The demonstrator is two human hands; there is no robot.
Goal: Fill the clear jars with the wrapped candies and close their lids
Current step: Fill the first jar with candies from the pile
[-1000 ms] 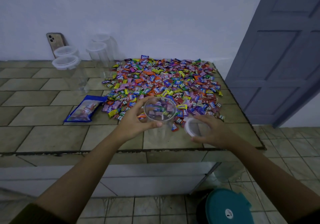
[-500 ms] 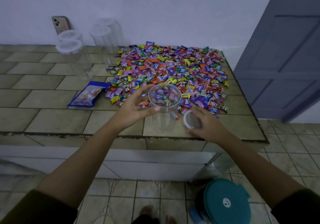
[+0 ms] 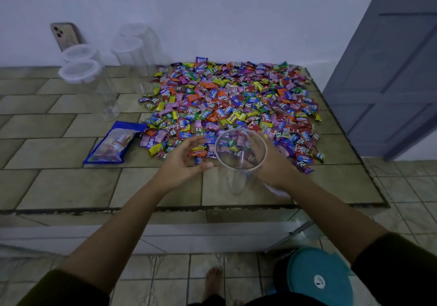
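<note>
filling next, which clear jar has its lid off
The nearest jar, in the right hand: open mouth; the four back-left jars have white lids.

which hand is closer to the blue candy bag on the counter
Left. The left hand is between the blue candy bag and the open jar, apart from the bag. The right hand wraps the jar's far side, farther from the bag.

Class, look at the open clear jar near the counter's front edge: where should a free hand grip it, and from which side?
Grip the open jar round its side wall below the rim, from the left: it stands upright, its mouth should stay free, and the right hand holds its right side.
</note>
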